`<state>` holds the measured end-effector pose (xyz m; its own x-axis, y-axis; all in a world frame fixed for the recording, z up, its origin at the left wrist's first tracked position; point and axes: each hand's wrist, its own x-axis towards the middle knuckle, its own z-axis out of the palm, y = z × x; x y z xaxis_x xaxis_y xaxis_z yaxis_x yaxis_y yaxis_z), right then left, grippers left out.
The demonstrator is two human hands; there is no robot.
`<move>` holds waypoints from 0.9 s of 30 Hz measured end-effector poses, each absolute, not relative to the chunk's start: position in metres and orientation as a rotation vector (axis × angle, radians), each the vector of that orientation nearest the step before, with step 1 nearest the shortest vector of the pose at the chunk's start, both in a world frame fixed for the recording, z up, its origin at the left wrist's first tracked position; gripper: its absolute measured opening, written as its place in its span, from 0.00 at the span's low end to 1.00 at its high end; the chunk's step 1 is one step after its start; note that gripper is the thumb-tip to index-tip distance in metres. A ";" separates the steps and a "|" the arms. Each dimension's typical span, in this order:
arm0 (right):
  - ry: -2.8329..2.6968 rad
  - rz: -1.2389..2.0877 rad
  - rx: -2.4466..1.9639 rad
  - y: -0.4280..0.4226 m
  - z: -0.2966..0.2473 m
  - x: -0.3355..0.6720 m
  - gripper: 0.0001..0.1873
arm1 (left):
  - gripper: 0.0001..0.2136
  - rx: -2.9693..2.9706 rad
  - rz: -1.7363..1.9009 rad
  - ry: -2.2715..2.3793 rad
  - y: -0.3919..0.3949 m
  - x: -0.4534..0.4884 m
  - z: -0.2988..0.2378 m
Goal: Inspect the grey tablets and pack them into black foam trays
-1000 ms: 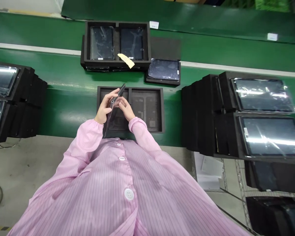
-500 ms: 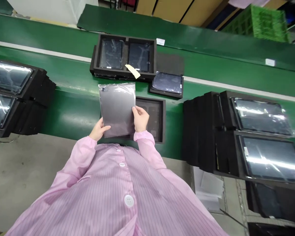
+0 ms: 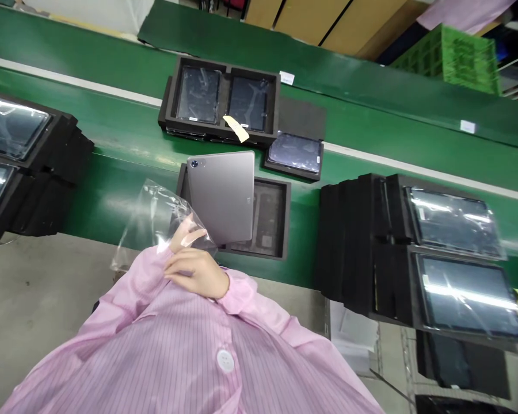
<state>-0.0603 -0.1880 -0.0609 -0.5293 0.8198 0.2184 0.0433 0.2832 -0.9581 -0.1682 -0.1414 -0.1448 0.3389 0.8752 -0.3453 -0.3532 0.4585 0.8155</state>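
A grey tablet (image 3: 224, 198), back up with its camera at the upper left corner, is tilted over a black foam tray (image 3: 287, 221). My left hand (image 3: 185, 234) is closed at the tablet's lower left edge, seen through clear film. That film is a clear plastic bag (image 3: 140, 221), off the tablet and spread out to its left. My right hand (image 3: 201, 273) has crossed in front of my left wrist, its fingers pinched at the bag's lower edge. The fingertips of my right hand are partly hidden.
Behind stands a foam tray (image 3: 277, 106) with two film-covered tablets and a yellow paper strip (image 3: 236, 129). Another tablet (image 3: 296, 152) lies beside it. Stacked foam trays with tablets rise at the left (image 3: 64, 172) and right (image 3: 349, 241). A green crate (image 3: 466, 60) sits beyond the bench.
The plastic bag has come off the tablet and moved left. My right hand has gone from the tablet's right edge to the lower left, across my left wrist.
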 end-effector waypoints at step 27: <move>-1.577 0.829 -2.184 -0.117 -0.058 0.008 0.23 | 0.35 0.483 0.668 1.105 -0.131 -0.175 -0.165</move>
<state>0.0081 -0.1171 -0.0576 0.2217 0.9381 -0.2662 0.7515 -0.3383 -0.5664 -0.1755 -0.1309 -0.1646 0.2900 0.7029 -0.6495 -0.2481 0.7107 0.6583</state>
